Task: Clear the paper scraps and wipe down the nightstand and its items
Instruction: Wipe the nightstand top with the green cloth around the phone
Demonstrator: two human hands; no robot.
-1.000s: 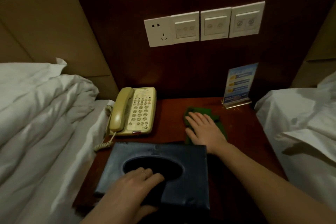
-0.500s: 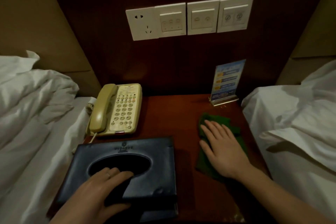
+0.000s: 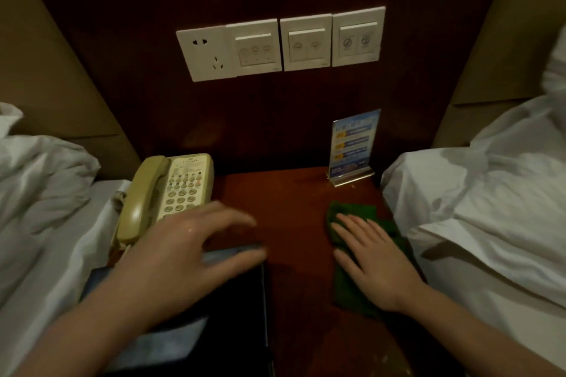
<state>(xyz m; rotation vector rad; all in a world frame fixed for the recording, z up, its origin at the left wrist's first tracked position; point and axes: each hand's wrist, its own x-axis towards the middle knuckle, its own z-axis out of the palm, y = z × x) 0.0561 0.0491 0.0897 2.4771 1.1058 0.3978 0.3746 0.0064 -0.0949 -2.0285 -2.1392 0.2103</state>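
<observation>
The dark red wooden nightstand stands between two beds. My right hand presses flat, fingers straight, on a green cloth near the top's right edge. My left hand is blurred, with its fingers spread and nothing in it. It hovers over the far edge of the dark tissue box, just in front of the beige telephone. The box lies at the front left and my left arm covers part of it. I see no paper scraps.
A blue sign in a clear stand sits at the back right corner. A socket and switch panel is on the wall above. White bedding lies close on the left and on the right.
My left hand has come out of the tissue box opening and moved forward towards the telephone. My right hand stays flat on the cloth at the right side.
</observation>
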